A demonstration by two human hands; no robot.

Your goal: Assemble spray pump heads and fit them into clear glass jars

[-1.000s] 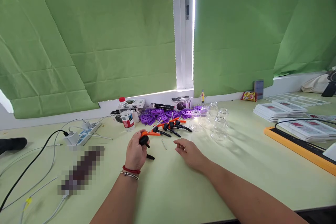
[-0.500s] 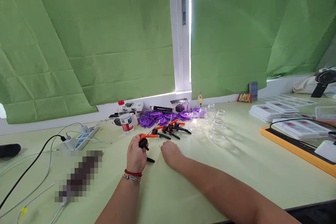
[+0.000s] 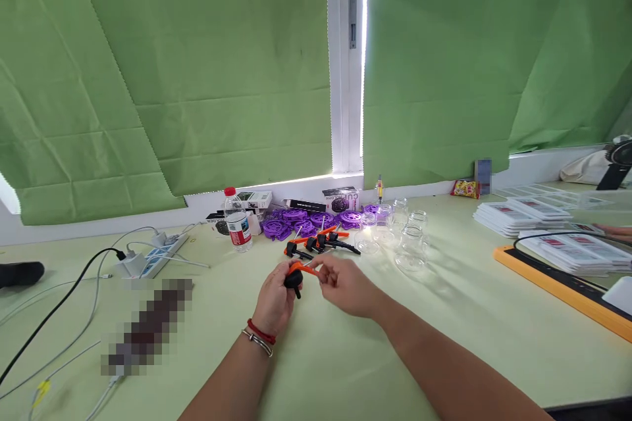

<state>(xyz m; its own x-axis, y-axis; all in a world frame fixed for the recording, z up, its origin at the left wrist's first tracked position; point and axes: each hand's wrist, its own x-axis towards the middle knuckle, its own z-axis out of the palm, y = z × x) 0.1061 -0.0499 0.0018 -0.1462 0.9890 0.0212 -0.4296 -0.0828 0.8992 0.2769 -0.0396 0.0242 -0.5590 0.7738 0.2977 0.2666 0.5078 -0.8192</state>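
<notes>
Fingers point(image 3: 289, 274) of both hands pinch a small black-and-orange pump sprayer head point(image 3: 297, 274).

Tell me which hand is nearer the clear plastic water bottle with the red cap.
Left. The left hand sits just in front of and right of the water bottle; the right hand lies farther right, beyond the left hand.

Over the pale green worktop point(image 3: 444, 329), the left hand point(image 3: 274, 299) grips a black-and-orange plastic pump head point(image 3: 296, 274), while the right hand point(image 3: 348, 284) pinches its orange end. More such pump heads point(image 3: 320, 243), purple plastic discs point(image 3: 296, 220) and clear glass jars point(image 3: 407, 240) lie beyond.
</notes>
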